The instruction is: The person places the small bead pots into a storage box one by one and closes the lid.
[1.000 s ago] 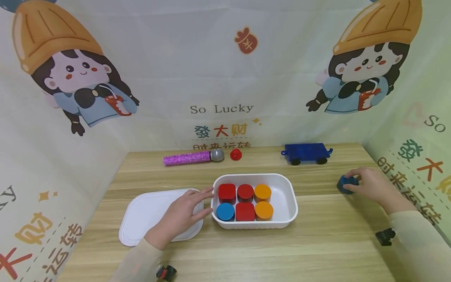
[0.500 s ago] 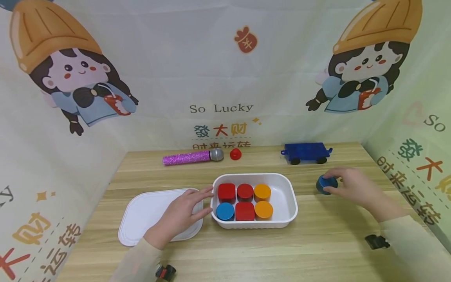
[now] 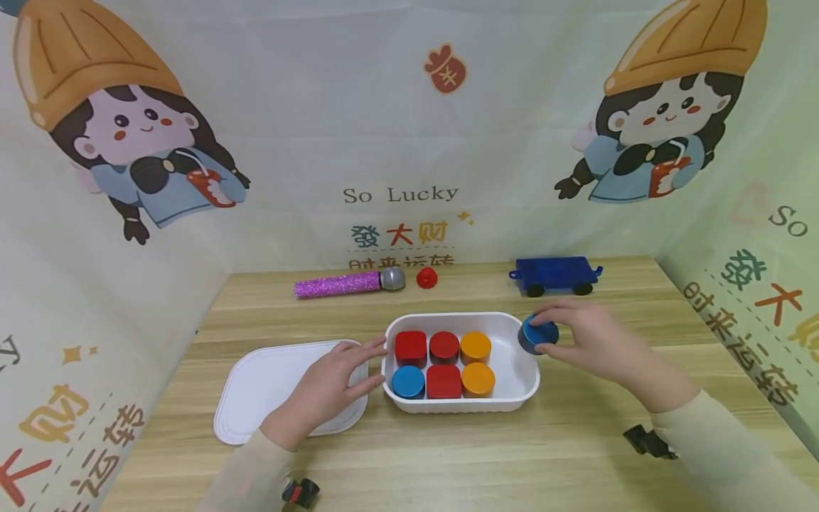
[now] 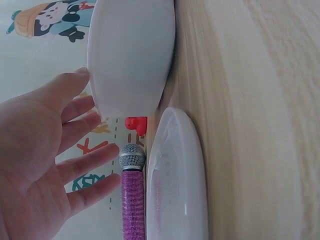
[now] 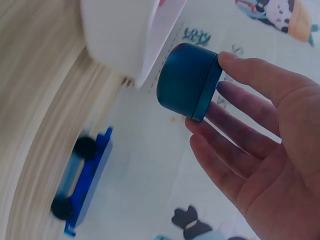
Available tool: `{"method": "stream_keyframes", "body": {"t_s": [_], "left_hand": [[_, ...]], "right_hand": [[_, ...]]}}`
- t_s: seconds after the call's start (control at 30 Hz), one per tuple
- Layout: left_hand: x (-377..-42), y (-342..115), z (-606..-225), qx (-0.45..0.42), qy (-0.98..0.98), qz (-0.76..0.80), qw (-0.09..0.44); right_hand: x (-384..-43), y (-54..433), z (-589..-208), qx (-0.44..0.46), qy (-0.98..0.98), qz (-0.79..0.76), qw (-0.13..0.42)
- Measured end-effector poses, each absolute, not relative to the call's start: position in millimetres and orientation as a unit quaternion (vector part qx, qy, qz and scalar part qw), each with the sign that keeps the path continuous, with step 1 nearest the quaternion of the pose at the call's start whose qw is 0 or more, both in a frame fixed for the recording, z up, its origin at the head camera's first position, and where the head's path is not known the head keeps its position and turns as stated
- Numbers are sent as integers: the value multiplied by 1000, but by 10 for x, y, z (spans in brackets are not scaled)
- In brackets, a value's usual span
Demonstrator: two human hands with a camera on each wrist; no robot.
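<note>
My right hand [image 3: 591,341] pinches a round blue tin [image 5: 187,82] between thumb and fingers, raised at the right end of a white plastic box [image 3: 461,407]. In the box stand two red square tins, including one red square tin [image 3: 411,347], a red round tin [image 3: 444,346], two orange round tins, one a front orange tin [image 3: 478,379], and a blue round tin [image 3: 408,382]. The right part of the box floor shows bare. My left hand [image 3: 329,380] has its fingers spread, with fingertips at the box's left rim. A white lid [image 3: 256,395] lies partly under that hand.
Along the back of the wooden table [image 3: 461,462] lie a glittery purple microphone [image 3: 339,284], a small red object [image 3: 426,278] and a blue toy wagon [image 3: 555,275] with black wheels. A printed cloth [image 3: 307,128] hangs behind and at both sides.
My right hand has carried the blue tin leftward from the right side of the table to the box's right rim. The left hand has stayed at the box's left end.
</note>
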State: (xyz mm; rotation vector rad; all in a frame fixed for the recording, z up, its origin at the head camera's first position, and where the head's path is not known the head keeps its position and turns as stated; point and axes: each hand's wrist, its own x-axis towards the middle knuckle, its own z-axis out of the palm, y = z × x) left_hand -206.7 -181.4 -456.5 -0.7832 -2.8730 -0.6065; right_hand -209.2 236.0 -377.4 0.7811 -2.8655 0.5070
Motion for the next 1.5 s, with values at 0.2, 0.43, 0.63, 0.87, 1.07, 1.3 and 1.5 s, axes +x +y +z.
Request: {"method": "stream_keyframes", "body": {"t_s": [0.2,0.43,0.63,0.87,1.07,1.3,1.5], "left_hand": [[-2072,-1824,-4556,-257,-944,-198,53],[-2075,-1826,-4543,-259,-944,-195,58],[-2066,-1828,-4534,-256,-944,-200,56],[-2062,-1838,-4524,-250,-946,-199,55],[-2063,-1850,-4522,-251,-946,-197,56],[-2057,-1860,-4535,-248,-946,-200,62],[-2056,-1842,-4578,-258,-943,-202,53]], "right_hand": [[-2143,2161,-3827,290,-942,161,45],[-2249,2052,-3977,338,-931,137,11],[-2320,2015,-4121,366,-921,130,0],[-2352,1964,-4225,334,-935,120,-17],[-2373,1948,-4258,333,-935,120,-18],[-2357,1961,-4273,331,-935,127,-17],[-2259,2111,-4279,321,-929,182,-4]]}}
